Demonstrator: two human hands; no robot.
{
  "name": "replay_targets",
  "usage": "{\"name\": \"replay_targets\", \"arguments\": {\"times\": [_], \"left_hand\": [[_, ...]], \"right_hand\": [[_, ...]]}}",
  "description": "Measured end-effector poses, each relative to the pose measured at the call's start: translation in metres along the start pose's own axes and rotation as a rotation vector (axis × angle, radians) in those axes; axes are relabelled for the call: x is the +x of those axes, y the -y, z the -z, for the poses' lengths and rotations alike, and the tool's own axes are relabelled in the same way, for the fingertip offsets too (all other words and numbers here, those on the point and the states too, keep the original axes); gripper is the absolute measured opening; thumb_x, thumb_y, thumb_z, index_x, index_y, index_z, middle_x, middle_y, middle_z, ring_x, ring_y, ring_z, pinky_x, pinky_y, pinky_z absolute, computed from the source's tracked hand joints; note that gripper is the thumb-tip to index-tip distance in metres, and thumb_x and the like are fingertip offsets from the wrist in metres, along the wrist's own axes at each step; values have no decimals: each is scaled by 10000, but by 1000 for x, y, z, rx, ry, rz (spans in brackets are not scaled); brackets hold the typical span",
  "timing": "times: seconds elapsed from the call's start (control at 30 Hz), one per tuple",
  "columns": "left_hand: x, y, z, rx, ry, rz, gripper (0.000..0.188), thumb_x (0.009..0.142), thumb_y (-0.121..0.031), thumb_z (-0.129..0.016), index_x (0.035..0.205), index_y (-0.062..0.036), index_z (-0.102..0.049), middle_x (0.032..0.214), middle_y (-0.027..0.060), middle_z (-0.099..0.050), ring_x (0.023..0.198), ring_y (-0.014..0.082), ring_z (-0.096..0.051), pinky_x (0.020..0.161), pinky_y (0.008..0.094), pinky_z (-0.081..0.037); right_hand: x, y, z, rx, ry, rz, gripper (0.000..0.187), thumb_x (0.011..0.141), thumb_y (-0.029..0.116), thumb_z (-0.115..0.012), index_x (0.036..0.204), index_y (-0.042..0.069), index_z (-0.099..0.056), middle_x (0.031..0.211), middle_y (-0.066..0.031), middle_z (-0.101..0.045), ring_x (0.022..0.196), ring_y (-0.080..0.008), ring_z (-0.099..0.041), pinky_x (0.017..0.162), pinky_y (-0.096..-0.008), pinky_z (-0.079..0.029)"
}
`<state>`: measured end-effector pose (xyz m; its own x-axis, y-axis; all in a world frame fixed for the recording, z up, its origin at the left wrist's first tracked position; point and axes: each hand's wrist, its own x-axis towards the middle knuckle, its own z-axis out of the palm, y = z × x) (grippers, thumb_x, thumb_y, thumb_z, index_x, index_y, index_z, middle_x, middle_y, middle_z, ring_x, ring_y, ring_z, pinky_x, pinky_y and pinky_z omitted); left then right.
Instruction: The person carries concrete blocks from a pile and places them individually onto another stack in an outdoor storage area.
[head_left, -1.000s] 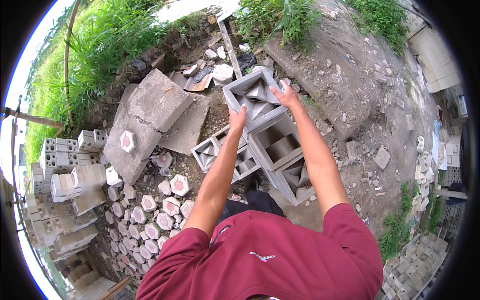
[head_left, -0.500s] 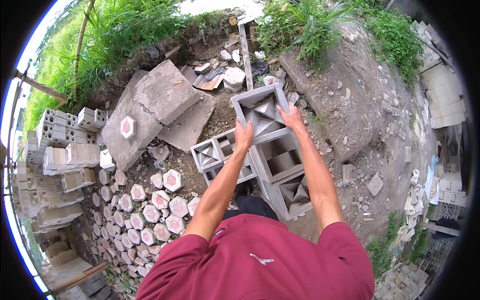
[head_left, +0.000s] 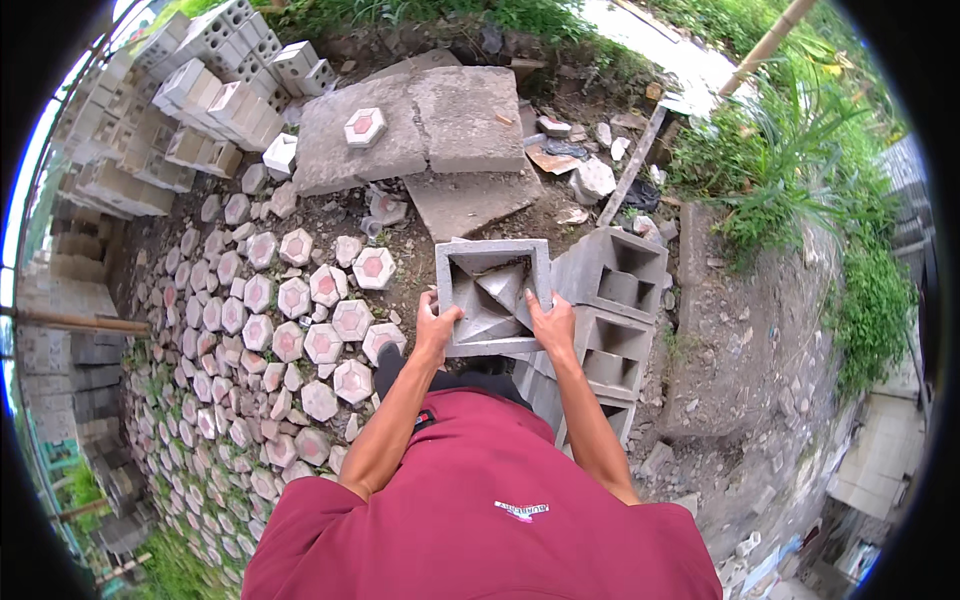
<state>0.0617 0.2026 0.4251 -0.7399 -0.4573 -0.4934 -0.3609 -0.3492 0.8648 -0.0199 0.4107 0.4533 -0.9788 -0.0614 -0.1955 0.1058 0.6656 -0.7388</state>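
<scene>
In front of my body I hold a square grey concrete ventilation block [head_left: 498, 290] with slanted triangular fins inside its frame. My left hand [head_left: 437, 326] is closed on its near left side, thumb over the rim. The right hand [head_left: 552, 322] grips the opposite side, its thumb reaching onto the inner wall. Just right of the held block, more hollow concrete blocks [head_left: 614, 335] stand in a group, with their openings showing. The fingers under the held block are hidden.
Hexagonal pavers [head_left: 325, 285] with reddish centres cover the ground to the left. Broken concrete slabs [head_left: 465, 125] lie ahead, one bearing a single paver [head_left: 365, 127]. Perforated blocks [head_left: 215, 110] are stacked at the far left. A narrow bar [head_left: 633, 165] leans among rubble.
Both hands have brought the held block leftward and closer to my body, away from the grouped blocks. My view has turned to the right, and more of the pavers shows.
</scene>
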Motion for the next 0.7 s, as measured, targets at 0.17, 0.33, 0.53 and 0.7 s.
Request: {"name": "replay_targets", "arguments": {"times": [0.17, 0.33, 0.53, 0.7], "left_hand": [[-49, -39, 80, -104, -183, -221, 526, 722, 13, -658, 1198, 2, -435, 1043, 127, -599, 925, 188, -596, 806, 327, -496], [-51, -46, 165, 11, -476, -322, 618, 681, -26, -706, 1231, 39, -433, 1090, 144, -578, 977, 197, -581, 843, 303, -484], [-78, -80, 281, -352, -534, -228, 614, 673, -80, -724, 1214, 22, -452, 1081, 162, -590, 915, 203, -609, 803, 345, -502], [-99, -105, 368, -507, -606, -219, 609, 666, -33, -712, 1212, 7, -447, 1084, 144, -579, 895, 197, -603, 787, 330, -504]], "right_hand": [[-18, 88, -29, 186, 315, 119, 407, 897, 386, -661, 944, -16, -704, 755, -48, -683, 715, -195, -635, 679, -360, -496], [-17, 118, -123, 470, 772, 4, 652, 947, 508, -534, 1287, -48, -520, 1229, -89, -561, 1123, -155, -490, 1003, -297, -344], [-34, 193, -217, 533, 934, 83, 630, 935, 444, -587, 1303, -62, -512, 1281, -110, -553, 1192, -171, -473, 1032, -285, -326], [-61, 301, -270, 549, 1080, 151, 713, 952, 430, -554, 1444, -36, -333, 1468, -148, -393, 1352, -221, -369, 1128, -344, -246]]}}
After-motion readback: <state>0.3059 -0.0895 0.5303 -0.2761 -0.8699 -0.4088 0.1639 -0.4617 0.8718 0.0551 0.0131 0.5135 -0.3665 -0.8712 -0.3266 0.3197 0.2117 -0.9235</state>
